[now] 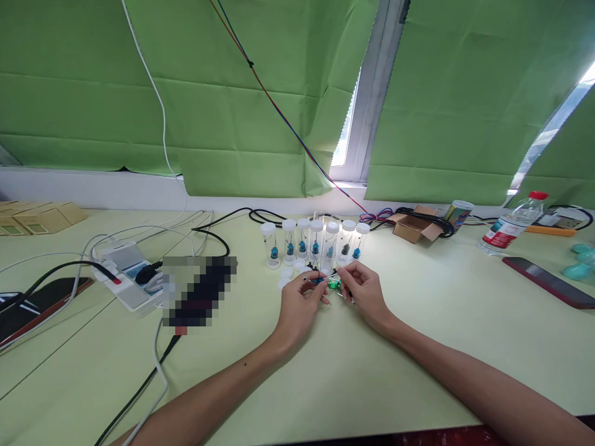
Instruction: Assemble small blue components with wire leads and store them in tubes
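My left hand [300,301] is closed in a pinch around a small blue part [318,280], mostly hidden by the fingers. Close beside it, my right hand [364,291] pinches a thin, light-coloured piece whose kind I cannot make out. A small green part [334,284] shows between the two hands, near the right fingertips; I cannot tell which hand bears it. Just beyond stands a row of several clear tubes with white caps [289,241], each with a small blue or dark piece inside. Loose white caps [286,272] lie beside my left fingers.
Left of my arm are a power strip [121,272] with cables and a blurred dark object [202,294]. An open cardboard box [415,228], a can [459,214], a plastic bottle [511,226] and a phone [548,282] sit on the right. Brown boxes [41,218] stand far left.
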The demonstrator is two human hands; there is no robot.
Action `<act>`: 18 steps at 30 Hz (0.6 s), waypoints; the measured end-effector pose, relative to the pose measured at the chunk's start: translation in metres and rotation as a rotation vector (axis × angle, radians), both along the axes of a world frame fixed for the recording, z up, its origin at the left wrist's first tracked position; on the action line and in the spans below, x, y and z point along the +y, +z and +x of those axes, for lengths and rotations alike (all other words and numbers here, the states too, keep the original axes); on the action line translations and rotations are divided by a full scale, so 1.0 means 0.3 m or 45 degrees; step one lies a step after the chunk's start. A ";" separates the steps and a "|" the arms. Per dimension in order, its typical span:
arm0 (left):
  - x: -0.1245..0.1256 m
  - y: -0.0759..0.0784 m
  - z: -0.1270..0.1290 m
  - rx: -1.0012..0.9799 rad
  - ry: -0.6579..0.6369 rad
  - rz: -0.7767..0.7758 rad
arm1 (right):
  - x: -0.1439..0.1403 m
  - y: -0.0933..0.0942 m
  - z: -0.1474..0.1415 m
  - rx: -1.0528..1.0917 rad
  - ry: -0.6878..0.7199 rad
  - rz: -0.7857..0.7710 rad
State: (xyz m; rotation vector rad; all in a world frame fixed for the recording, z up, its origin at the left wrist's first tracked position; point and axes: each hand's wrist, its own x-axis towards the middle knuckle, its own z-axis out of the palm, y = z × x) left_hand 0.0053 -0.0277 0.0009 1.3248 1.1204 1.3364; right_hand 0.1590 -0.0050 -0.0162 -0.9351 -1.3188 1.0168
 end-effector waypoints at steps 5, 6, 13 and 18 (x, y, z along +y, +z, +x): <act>0.000 0.003 0.001 0.003 0.007 -0.011 | -0.001 0.000 0.001 -0.007 0.019 -0.005; 0.001 0.003 0.001 0.006 0.010 -0.010 | -0.002 0.002 0.000 -0.007 0.025 -0.005; 0.004 0.004 -0.001 0.025 0.010 0.014 | -0.006 0.009 -0.003 -0.038 0.026 -0.010; 0.005 -0.001 -0.003 0.037 0.000 0.015 | -0.005 0.005 -0.003 -0.039 0.023 -0.018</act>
